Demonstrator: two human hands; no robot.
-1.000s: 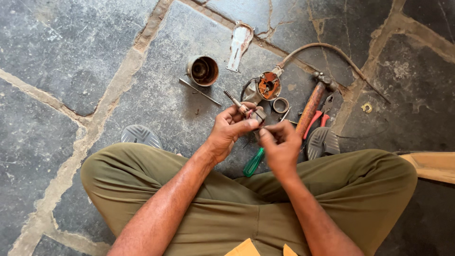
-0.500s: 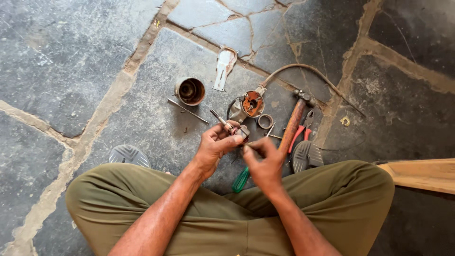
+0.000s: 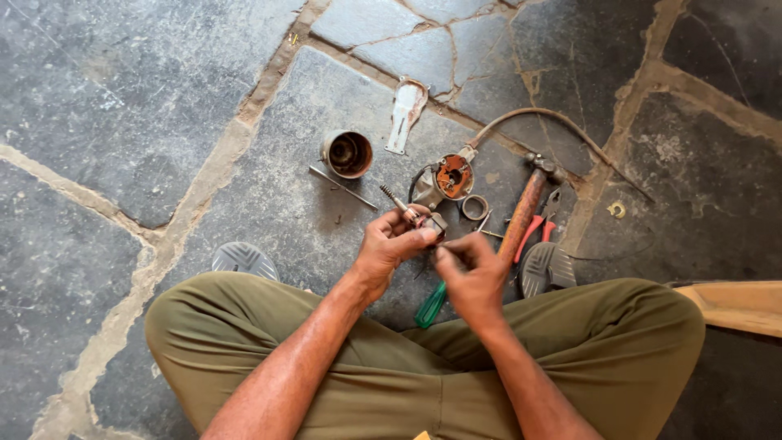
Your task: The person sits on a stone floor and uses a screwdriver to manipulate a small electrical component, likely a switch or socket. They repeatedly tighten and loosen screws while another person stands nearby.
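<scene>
I sit cross-legged on a stone floor. My left hand (image 3: 393, 244) grips a small metal part with a threaded shaft (image 3: 398, 203) sticking out up and to the left. My right hand (image 3: 471, 275) is pinched against the same part from the right; what its fingertips hold is too small to tell. Both hands meet just above my knees. A green-handled screwdriver (image 3: 431, 304) lies on the floor beneath them.
On the floor beyond my hands lie a round metal cup (image 3: 348, 153), a thin metal rod (image 3: 342, 187), a white flat plate (image 3: 405, 113), an orange-cored motor piece with a curved cable (image 3: 453, 176), a metal ring (image 3: 474, 206), a wooden-handled hammer (image 3: 526, 209) and red-handled pliers (image 3: 541, 226). Sandals (image 3: 243, 259) sit by my legs.
The view has shifted, so the parts now sit higher and further right. My hands stay together on the small metal part, with the right fingers closer in on it.
</scene>
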